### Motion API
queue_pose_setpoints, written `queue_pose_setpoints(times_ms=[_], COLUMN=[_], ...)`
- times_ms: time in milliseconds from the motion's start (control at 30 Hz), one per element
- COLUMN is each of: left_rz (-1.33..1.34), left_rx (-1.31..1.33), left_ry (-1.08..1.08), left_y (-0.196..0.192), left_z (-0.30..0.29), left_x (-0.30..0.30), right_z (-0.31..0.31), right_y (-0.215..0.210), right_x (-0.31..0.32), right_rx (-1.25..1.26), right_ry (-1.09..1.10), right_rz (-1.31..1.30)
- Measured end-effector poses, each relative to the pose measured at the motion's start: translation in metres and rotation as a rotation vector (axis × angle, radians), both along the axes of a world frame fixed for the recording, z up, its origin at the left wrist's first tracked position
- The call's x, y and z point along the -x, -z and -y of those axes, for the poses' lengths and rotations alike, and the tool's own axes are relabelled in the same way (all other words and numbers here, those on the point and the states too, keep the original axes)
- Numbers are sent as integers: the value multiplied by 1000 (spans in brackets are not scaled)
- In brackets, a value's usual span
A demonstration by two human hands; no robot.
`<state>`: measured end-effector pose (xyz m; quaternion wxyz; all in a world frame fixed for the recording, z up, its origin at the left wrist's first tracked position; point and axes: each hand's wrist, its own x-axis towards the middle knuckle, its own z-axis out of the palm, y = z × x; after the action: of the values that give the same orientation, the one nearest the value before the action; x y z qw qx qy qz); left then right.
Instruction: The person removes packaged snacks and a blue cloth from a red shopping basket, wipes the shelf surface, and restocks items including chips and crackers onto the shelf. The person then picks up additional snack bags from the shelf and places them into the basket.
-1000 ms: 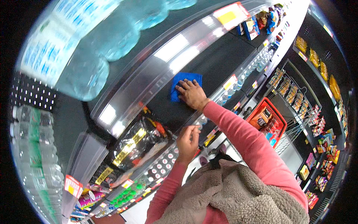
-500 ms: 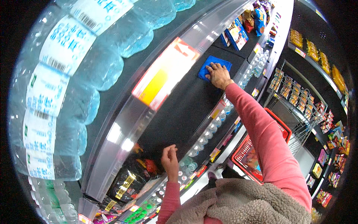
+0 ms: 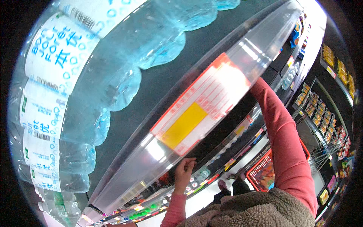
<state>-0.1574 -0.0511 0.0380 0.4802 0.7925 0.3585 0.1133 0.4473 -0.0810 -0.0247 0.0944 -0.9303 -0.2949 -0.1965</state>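
Observation:
My left hand [image 3: 184,172] is raised with its fingers curled against the front edge of a dark shelf [image 3: 211,143], just under a clear plastic shelf rail [image 3: 151,151]. My right arm in a pink sleeve [image 3: 281,128] reaches up and away behind that rail. My right hand is hidden behind the rail, and no cloth shows. A red, yellow and white price label [image 3: 196,113] sits on the rail, very close to the camera.
Large clear water bottles [image 3: 75,87] with white labels fill the shelf above at the left. A red shopping basket [image 3: 264,174] stands on the floor below. Racks of snack packets [image 3: 321,125] line the right side. Small bottles [image 3: 289,77] stand farther along.
The view has moved much closer to the shelf rail. The blue cloth and my right hand, seen before on the dark shelf, are now hidden behind the rail. My left hand stays at the shelf edge.

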Motion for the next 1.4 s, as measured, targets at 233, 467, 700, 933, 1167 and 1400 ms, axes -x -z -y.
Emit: queue_pose_setpoints(times_ms=[233, 467, 700, 933, 1167, 1400], left_rz=[136, 197, 284, 221, 313, 323], left_rx=[110, 125, 2, -624, -750, -712], left_ry=[10, 96, 156, 140, 329, 336], left_y=[17, 34, 41, 20, -8, 9], left_z=[1, -6, -7, 19, 59, 62], left_x=[7, 7, 3, 23, 87, 130], right_z=[-28, -64, -131, -131, -86, -105], right_y=[-2, 3, -3, -51, -55, -46], right_x=[42, 219, 395, 476, 481, 407], right_rx=[-41, -92, -89, -92, -103, -1089], right_ry=[-54, -299, -645, -929, -846, -518], right_rz=[-168, -234, -221, -7, -163, -754])
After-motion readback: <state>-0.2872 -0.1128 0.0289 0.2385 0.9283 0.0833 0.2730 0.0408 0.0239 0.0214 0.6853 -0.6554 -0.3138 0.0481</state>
